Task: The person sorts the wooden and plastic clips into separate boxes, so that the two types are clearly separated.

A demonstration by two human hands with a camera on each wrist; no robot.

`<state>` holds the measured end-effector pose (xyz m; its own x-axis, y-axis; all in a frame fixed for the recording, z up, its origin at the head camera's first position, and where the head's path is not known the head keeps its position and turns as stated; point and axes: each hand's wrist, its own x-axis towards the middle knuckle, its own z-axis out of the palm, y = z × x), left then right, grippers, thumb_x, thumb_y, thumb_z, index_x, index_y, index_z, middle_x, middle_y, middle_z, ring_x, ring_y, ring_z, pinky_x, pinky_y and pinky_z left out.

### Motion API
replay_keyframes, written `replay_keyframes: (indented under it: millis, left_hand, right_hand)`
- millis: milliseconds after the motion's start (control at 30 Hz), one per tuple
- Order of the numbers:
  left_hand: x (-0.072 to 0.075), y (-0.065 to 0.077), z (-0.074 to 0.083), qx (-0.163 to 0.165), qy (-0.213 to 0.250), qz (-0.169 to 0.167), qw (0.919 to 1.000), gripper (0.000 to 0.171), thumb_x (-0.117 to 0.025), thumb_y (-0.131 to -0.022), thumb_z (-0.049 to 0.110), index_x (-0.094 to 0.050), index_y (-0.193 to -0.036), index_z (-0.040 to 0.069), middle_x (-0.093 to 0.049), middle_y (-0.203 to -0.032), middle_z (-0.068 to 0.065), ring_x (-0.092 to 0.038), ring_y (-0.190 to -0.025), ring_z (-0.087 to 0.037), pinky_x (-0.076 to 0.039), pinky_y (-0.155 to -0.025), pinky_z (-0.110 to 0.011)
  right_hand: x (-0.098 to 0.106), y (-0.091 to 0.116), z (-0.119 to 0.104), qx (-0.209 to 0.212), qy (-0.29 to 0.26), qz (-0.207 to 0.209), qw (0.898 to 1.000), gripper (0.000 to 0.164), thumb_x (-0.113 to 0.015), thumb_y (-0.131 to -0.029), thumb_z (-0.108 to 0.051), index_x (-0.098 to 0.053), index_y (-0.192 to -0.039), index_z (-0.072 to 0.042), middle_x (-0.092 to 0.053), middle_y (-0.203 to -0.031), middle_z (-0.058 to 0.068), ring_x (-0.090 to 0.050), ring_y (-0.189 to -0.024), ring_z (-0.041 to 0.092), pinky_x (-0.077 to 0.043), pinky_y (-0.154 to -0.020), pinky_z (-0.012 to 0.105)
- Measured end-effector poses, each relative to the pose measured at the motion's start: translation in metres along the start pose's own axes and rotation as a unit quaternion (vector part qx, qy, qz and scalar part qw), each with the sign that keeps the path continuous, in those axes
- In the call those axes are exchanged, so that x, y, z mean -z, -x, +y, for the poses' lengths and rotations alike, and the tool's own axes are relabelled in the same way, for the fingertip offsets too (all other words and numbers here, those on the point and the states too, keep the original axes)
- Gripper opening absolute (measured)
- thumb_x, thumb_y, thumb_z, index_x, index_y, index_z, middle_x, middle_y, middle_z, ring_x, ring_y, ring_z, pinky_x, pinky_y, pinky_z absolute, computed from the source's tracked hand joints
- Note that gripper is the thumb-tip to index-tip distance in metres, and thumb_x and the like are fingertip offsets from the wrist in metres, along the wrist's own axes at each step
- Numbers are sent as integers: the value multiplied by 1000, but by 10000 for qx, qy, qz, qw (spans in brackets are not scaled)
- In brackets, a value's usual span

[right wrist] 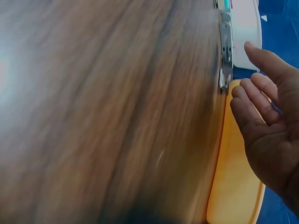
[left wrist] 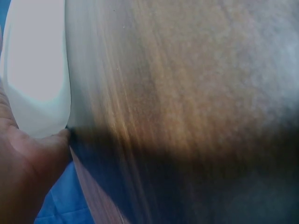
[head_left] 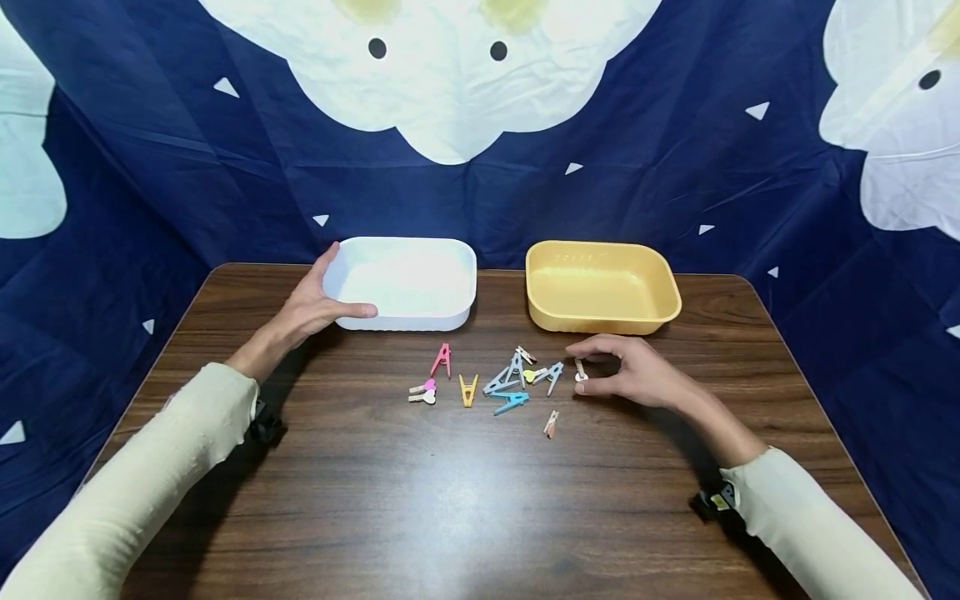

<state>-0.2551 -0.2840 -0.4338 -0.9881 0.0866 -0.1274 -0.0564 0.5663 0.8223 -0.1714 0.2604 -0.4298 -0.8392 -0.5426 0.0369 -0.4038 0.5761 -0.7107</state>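
My left hand (head_left: 311, 300) rests against the left end of a white plastic bin (head_left: 457, 312), thumb stretched along its front and fingers reaching towards its back corner. The left wrist view has the thumb (left wrist: 53, 144) right at the bin's corner. Over the right side of the table, my right hand (head_left: 630, 371) stands with thumb and fingers apart around a small wooden clothespin with a white heart (head_left: 581, 372). To its left lie a grey-blue clothespin (head_left: 554, 377) and a small clothespin with a yellow heart (head_left: 534, 376). Nothing shows between the right fingers in the right wrist view.
Behind the right hand stands a yellow bin (head_left: 600, 323). More clothespins lie mid-table: a pink one (head_left: 442, 359), a yellow one (head_left: 468, 390), a blue one (head_left: 511, 402), a small wooden one (head_left: 551, 423) and heart-decorated ones (head_left: 423, 392). A navy patterned cloth (head_left: 480, 204) hangs behind the table.
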Motion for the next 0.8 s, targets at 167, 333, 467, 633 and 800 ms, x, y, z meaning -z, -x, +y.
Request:
replay_keyframes:
  millis: [167,333,467,633,800]
  left_hand:
    - [0,-2,-1,-49,13,-46,10000,149,-104,-84,35,9,-182,35,8,-192,-2,4,-179,-34,-9,-144,-65]
    - [-2,-5,0,-30,13,-32,10000,151,-104,-83,36,11,-182,35,9,-192,-3,3,-179,-35,-8,-144,-66]
    - [-3,-6,1,-60,46,23,10000,152,-104,-83,35,11,-182,33,10,-192,-4,2,-179,-35,-8,-143,-66]
    - [-2,-5,-1,-50,36,20,10000,152,-103,-84,33,14,-181,31,12,-192,-4,3,-179,-35,-8,-143,-67]
    - [-1,-4,-2,-57,32,13,10000,153,-104,-84,33,15,-181,30,11,-192,-6,3,-178,-36,-6,-144,-66]
  right_hand:
    - [-5,-10,-5,188,-87,-122,9997,52,-95,-93,-16,-78,-141,-8,-81,-141,7,-75,-132,29,-60,-115,48]
    - [-8,-17,-7,242,-124,-266,9993,49,-92,-96,-13,-77,-142,-4,-81,-140,10,-75,-131,32,-60,-114,53]
    - [-9,-20,-7,252,19,-308,9992,45,-90,-97,-10,-78,-141,-5,-82,-137,9,-76,-126,29,-61,-109,46]
    - [-10,-23,-9,381,313,-374,9981,41,-89,-97,-9,-81,-137,-8,-83,-134,8,-76,-119,26,-61,-101,40]
    - [-12,-24,-10,459,505,-432,9967,38,-88,-97,-6,-82,-135,-8,-83,-133,9,-77,-124,27,-62,-104,48]
